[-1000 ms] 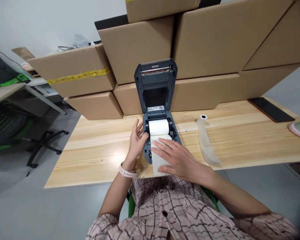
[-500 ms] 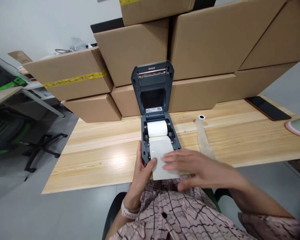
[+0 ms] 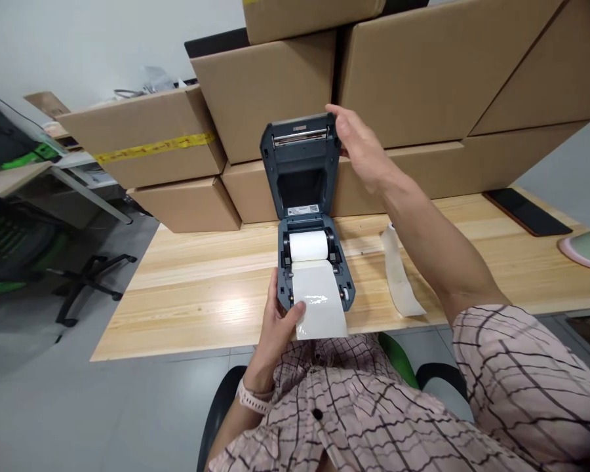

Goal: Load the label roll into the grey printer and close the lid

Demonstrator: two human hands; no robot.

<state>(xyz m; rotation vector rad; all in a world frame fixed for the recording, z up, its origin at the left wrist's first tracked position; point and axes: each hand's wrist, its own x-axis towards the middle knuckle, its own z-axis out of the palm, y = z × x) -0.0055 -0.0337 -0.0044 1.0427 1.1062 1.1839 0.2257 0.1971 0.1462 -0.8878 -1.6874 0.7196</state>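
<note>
My left hand (image 3: 276, 328) is clamping the printer (image 3: 305, 224) at twelve o'clock on the tabletop (image 3: 201, 295); my right hand (image 3: 361, 147) is gripping the raised lid (image 3: 302, 160) with curled fingers; I'm judging this lid-handling, next calling for flat paper (image 3: 319, 301)

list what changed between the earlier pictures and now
The right hand left the paper and rose to the lid's upper right corner. The left hand slid down the printer's side; its thumb now touches the paper. The lid stayed open, the roll in place.
</note>
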